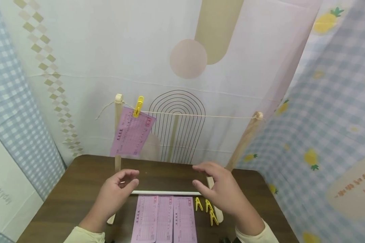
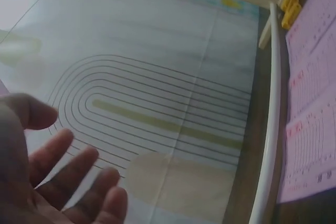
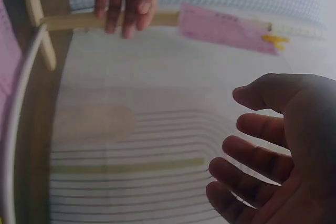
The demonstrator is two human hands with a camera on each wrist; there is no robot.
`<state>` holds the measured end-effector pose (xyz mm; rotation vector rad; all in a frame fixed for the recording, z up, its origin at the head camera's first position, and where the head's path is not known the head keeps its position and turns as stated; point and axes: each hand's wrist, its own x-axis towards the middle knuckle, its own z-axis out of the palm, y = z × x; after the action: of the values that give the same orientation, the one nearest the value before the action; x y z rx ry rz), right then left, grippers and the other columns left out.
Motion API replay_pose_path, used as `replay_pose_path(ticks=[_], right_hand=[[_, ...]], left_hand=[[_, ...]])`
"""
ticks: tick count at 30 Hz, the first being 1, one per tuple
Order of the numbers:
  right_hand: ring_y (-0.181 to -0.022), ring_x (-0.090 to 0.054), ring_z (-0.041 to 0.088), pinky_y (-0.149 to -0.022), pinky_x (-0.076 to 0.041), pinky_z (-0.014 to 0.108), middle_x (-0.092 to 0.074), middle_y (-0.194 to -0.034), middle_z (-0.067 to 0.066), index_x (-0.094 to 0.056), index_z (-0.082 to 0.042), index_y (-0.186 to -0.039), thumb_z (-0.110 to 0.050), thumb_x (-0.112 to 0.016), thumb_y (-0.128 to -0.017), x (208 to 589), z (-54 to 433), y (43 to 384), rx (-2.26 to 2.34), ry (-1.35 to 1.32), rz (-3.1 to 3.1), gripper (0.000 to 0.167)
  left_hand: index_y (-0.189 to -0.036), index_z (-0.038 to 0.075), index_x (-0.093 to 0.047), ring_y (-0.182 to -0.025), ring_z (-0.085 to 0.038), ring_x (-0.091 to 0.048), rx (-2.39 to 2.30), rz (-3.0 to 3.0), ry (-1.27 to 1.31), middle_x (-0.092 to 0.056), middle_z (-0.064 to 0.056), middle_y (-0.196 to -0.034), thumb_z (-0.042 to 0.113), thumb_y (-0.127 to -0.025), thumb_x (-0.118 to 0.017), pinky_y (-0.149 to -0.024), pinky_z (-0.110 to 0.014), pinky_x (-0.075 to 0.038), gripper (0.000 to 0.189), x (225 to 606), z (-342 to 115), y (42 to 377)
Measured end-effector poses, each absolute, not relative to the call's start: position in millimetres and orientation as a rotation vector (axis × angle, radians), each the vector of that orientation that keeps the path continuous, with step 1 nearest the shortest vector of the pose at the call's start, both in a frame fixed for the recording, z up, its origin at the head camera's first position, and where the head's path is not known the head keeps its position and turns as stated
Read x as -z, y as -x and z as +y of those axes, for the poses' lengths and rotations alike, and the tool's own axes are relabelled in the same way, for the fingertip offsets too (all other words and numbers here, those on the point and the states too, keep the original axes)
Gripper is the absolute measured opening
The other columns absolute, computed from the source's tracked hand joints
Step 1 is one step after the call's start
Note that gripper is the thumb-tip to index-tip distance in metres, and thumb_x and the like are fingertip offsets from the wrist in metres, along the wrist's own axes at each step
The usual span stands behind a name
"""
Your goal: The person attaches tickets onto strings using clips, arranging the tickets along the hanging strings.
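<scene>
Three pink slips [image 1: 164,219] lie side by side on the brown table [image 1: 76,192] at the lower middle of the frame, and another slip [image 1: 132,133] hangs tilted at left of centre from a string [image 1: 182,114], held near its top edge by a yellow clothespin [image 1: 138,107]. The slips look like thin paper: light, limp and easy to crease or tear, so a gentle pinch at a corner or short edge should suit. The loose clothespins [image 1: 212,214] at the lower right look small, light and stiff, best squeezed by their handle ends. The left hand [image 1: 117,192] and right hand [image 1: 220,189] hover apart, fingers loosely bent, grasping nothing. The left wrist view confirms that hand's empty palm side and separated fingertips, which the head view partly hides, but catches the table slips only along its right edge. The right wrist view shows the other palm equally bare, and the hanging slip from the side; only the head view shows all three table slips plainly.
</scene>
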<state>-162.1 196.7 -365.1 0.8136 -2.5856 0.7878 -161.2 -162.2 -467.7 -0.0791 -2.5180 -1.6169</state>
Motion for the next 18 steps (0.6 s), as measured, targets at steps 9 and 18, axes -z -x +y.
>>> replay_pose_path(ticks=[9, 18], right_hand=[[-0.152, -0.059, 0.038, -0.119, -0.053, 0.065, -0.063, -0.159, 0.001, -0.067, -0.025, -0.152, -0.039, -0.089, -0.098, 414, 223, 162, -0.823, -0.784, -3.013, 0.06], [-0.15, -0.059, 0.045, -0.117, -0.05, 0.071, -0.059, -0.165, 0.016, -0.061, -0.019, -0.16, -0.045, -0.097, -0.088, 465, 248, 159, -0.858, -0.451, -3.157, 0.084]], left_hand=[[-0.152, 0.019, -0.068, -0.151, -0.05, -0.056, 1.067, -2.78, 0.288, -0.058, -0.018, -0.166, 0.039, -0.098, -0.086, -0.121, -0.073, -0.046, 0.06, 483, -155, 151], [-0.146, 0.017, -0.071, -0.14, -0.04, -0.066, 0.941, -2.91, 0.293, -0.068, -0.012, -0.15, 0.047, -0.09, -0.09, -0.115, -0.061, -0.056, 0.065, 524, -139, 144]])
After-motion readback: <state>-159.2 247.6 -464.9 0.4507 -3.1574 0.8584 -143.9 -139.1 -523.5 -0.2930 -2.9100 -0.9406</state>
